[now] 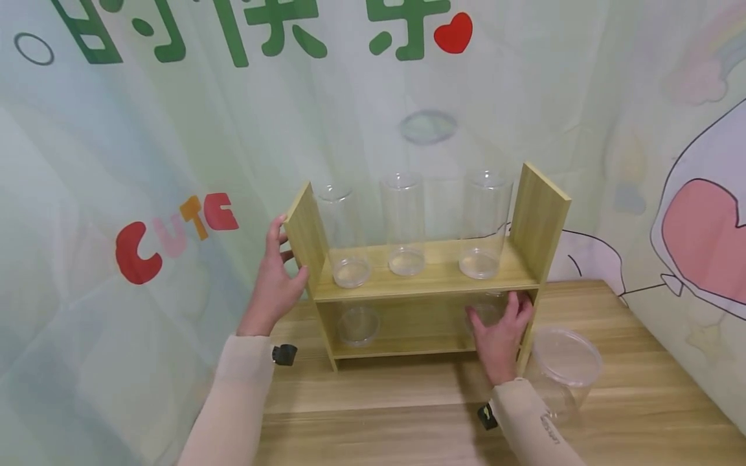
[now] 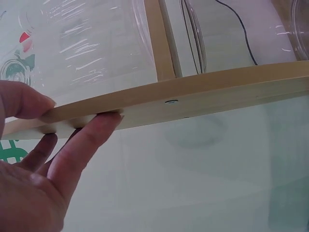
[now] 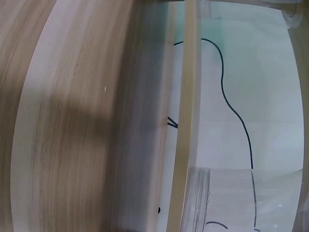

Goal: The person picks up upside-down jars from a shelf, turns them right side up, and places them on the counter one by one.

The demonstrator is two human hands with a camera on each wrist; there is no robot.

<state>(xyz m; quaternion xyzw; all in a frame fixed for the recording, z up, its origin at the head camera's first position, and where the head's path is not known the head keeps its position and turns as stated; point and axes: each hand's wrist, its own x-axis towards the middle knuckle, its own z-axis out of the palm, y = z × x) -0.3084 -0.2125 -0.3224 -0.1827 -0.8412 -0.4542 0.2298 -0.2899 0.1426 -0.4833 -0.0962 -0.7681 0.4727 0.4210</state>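
A two-tier wooden shelf rack point(image 1: 408, 291) stands on the table. My left hand point(image 1: 272, 285) pinches the edge of its left side panel point(image 1: 305, 236); in the left wrist view the thumb lies on one face and the fingers point(image 2: 79, 159) on the other. On the lower board at the right, my right hand point(image 1: 500, 336) grips a clear plastic jar point(image 1: 489, 310), thumb on its left and fingers on its right. That jar is partly hidden by the hand and upper board. The right wrist view shows clear plastic point(image 3: 231, 198) beside a board edge point(image 3: 186, 116), but no hand.
Three tall clear jars, left point(image 1: 351, 272), middle point(image 1: 406, 260) and right point(image 1: 479, 262), stand on the upper board. Another clear jar point(image 1: 358, 325) sits at the lower left. A wider clear container point(image 1: 568, 362) stands on the table beside my right forearm. A printed curtain point(image 1: 262, 129) hangs behind.
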